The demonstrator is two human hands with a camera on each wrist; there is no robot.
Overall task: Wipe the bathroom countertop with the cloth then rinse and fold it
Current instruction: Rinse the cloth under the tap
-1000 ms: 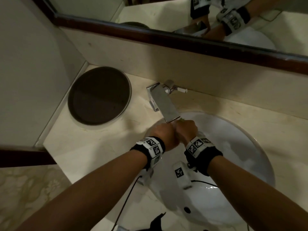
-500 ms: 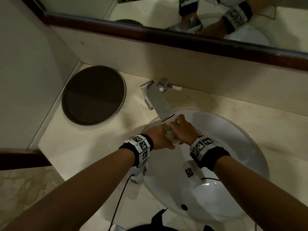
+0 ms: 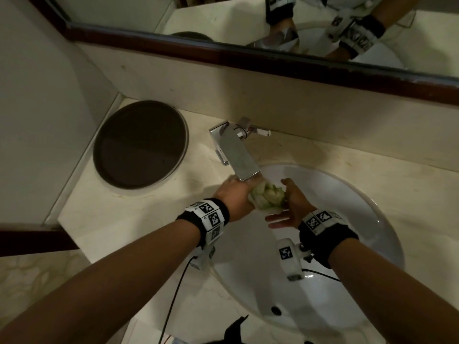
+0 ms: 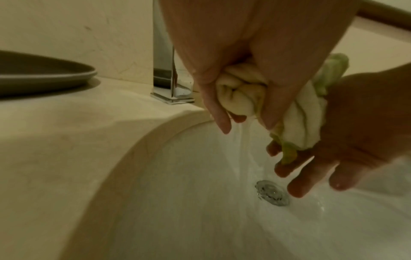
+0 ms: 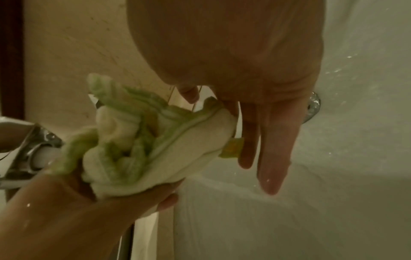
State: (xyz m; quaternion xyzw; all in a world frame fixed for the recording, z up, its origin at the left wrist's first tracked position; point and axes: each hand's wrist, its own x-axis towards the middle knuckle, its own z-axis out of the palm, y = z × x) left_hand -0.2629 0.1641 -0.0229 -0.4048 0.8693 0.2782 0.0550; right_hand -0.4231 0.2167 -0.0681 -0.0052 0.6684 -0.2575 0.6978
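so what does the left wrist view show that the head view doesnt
Only the left wrist view shows the drain at the bottom of the basin and a thin stream of water running off the cloth. Only the head view shows the mirror, the whole round dark tray and both wristbands. Both show the left hand gripping the bunched white and green cloth beside the tap over the sink, with the right hand against the cloth's other end, its fingers extended.
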